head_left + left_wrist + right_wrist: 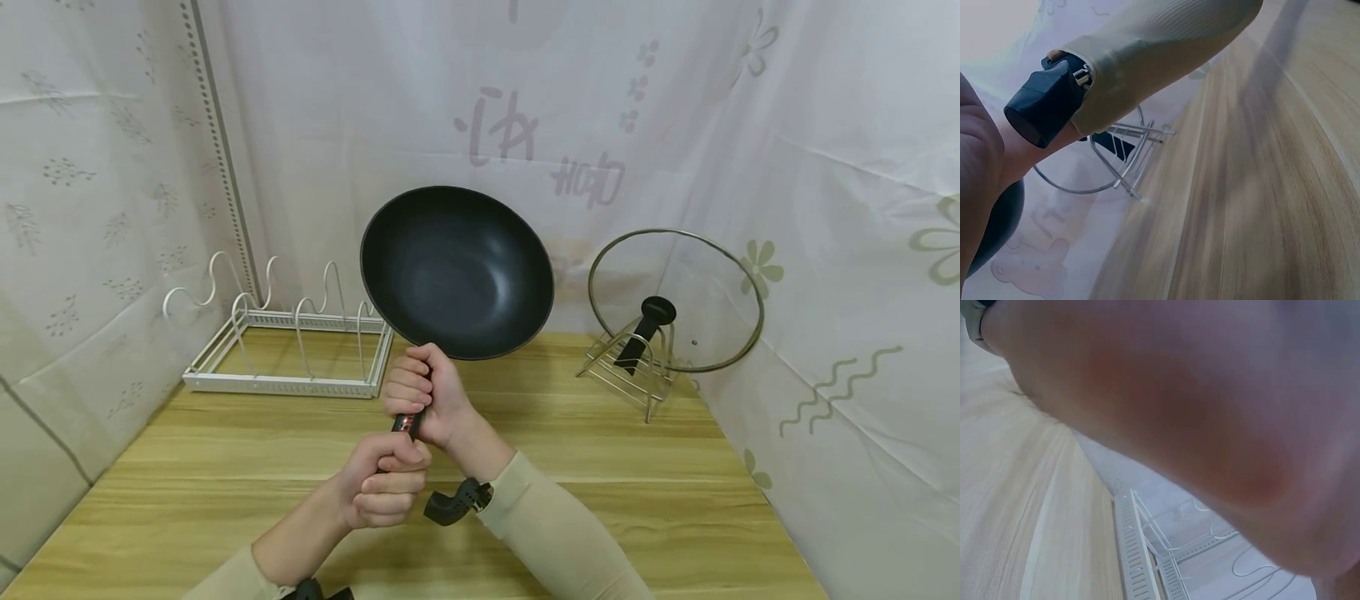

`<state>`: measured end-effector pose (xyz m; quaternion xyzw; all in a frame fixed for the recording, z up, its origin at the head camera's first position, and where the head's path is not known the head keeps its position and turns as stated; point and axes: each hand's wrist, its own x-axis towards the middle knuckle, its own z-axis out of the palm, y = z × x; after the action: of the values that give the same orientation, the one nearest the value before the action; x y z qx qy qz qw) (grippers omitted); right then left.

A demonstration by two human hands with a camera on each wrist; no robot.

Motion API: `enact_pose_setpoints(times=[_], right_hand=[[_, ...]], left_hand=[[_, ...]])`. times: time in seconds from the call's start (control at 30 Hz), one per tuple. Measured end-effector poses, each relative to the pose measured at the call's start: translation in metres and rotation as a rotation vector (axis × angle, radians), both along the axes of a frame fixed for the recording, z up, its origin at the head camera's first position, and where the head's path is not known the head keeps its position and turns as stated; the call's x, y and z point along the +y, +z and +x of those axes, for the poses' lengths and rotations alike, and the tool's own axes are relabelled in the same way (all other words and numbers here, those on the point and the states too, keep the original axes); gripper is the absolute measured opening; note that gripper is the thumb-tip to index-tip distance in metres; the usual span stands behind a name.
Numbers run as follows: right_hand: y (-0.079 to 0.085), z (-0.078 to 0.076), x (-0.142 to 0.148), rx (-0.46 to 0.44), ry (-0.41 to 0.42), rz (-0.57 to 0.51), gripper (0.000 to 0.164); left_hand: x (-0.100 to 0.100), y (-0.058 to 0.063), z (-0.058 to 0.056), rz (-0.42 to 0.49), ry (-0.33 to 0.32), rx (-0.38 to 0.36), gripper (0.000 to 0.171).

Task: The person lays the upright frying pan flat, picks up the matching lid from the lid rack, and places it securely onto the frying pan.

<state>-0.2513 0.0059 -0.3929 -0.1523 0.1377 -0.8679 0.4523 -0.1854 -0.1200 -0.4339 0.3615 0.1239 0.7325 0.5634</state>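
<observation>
A black wok point(457, 271) is held up above the table, tilted so that its inside faces the head camera. Its black handle point(407, 423) runs down through both fists. My left hand point(386, 483) grips the lower end, and my right hand point(427, 392) grips higher up, close below the pan. In the left wrist view, part of the wok point(1000, 228) shows behind a hand at the left edge. The right wrist view is mostly filled by blurred skin point(1179, 412), and the wok is hidden there.
A white wire rack point(285, 385) stands at the back left of the wooden table point(570, 517). At the back right, a glass lid point(701, 283) with a black knob leans in a small metal wire stand point(648, 408). Patterned curtains point(322, 108) hang around the table's sides and back.
</observation>
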Motion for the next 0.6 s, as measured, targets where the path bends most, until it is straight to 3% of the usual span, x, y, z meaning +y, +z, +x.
enact_pose_setpoints(times=[0.6], right_hand=[[-0.006,0.002,0.011,-0.075,-0.076,0.077,0.049]], left_hand=[[0.012,-0.007,-0.006,0.077,-0.142,-0.069,0.045]])
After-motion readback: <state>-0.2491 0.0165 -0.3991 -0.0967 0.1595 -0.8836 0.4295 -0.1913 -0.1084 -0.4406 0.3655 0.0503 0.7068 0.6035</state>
